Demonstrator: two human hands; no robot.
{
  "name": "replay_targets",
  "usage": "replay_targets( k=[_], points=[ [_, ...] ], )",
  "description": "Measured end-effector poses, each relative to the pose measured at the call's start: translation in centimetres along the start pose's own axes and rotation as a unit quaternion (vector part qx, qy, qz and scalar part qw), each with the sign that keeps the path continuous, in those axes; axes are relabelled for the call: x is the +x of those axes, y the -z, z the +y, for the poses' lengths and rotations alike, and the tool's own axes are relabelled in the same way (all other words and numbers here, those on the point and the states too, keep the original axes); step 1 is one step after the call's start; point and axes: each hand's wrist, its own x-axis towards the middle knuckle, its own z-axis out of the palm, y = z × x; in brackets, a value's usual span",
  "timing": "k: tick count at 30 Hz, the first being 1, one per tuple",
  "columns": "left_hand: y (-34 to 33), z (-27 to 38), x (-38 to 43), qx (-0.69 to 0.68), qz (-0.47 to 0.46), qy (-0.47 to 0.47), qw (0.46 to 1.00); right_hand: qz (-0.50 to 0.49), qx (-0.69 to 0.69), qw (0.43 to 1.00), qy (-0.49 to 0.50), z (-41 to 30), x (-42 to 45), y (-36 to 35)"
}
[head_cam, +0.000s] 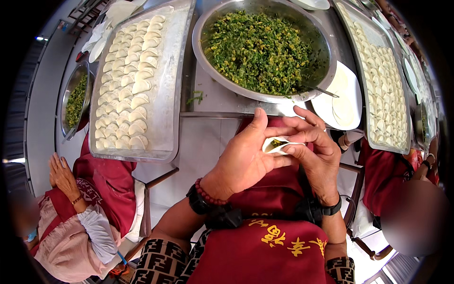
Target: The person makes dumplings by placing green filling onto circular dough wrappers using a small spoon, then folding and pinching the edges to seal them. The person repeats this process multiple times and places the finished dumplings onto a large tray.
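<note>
A folded dumpling wrapper (pixel 270 145) with green and yellow filling showing at its gaping left end lies between my hands. It rests on the fingers of my left hand (pixel 244 156), whose thumb stands up apart from it. My right hand (pixel 314 142) pinches the wrapper's right side between thumb and fingers. Beyond my hands stands a large steel bowl (pixel 264 96) of chopped greens with yellow bits, a utensil handle (pixel 324 92) leaning over its rim. Right of the bowl, a white plate (pixel 354 110) holds round wrappers (pixel 342 106).
Metal trays with rows of dumplings stand at left (pixel 163 135) and right (pixel 377 140). A smaller bowl of filling (pixel 76 103) is at far left. A person in a red apron sits on each side, the left one's hands (pixel 64 177) together. Green scraps (pixel 195 97) lie near the large bowl.
</note>
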Motion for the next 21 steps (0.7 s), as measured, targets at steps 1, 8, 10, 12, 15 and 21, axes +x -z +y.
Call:
replay_targets(
  k=[1,8,10,12,15,21],
  points=[
    [0.2,-0.2,0.1,-0.037,0.002,0.004,0.999,0.010,0.029,0.999,-0.013,0.0,-0.1,-0.2],
    [0.2,-0.9,0.5,-0.076,0.017,0.007,0.997,0.027,0.027,0.999,-0.018,-0.5,0.0,-0.9],
    [-0.1,-0.9,0.2,-0.067,0.010,0.001,0.998,0.029,0.040,0.999,-0.024,-0.4,-0.1,-0.9],
    [0.3,-0.9,0.2,-0.057,0.003,-0.005,0.998,0.001,-0.007,1.000,0.019,0.3,-0.1,-0.5],
    [1.0,-1.1,0.2,-0.032,0.002,-0.011,0.999,-0.032,-0.077,0.993,0.086,0.8,0.1,0.1],
    [0.2,-0.7,0.0,0.049,0.001,-0.036,0.998,0.010,-0.012,1.000,0.013,0.1,-0.2,-0.8]
  ],
)
